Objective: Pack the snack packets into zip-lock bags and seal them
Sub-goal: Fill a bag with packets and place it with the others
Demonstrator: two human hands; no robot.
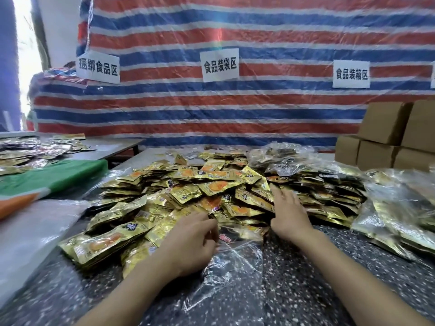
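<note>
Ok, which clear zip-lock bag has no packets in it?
The flat zip-lock bag held by the left hand; the speckled table shows through it. The bags at right are stuffed with gold packets.

Views: one, worn on the person's head.
Position: above the near edge of the table [329, 245], over the person's own forearms.
Facing: forward and somewhat down, roughly square to the striped tarpaulin [235, 109] hung behind the table.
Nearness: close. The left hand [190, 238], right hand [288, 210] and clear bag [235, 267] occupy the lower middle.
Centre of frame: pile of packets [211, 184].
Margins: cardboard boxes [388, 137] at right, second table [113, 147] at left.
Lens: wide-angle; straight lines bow towards the edges.
</note>
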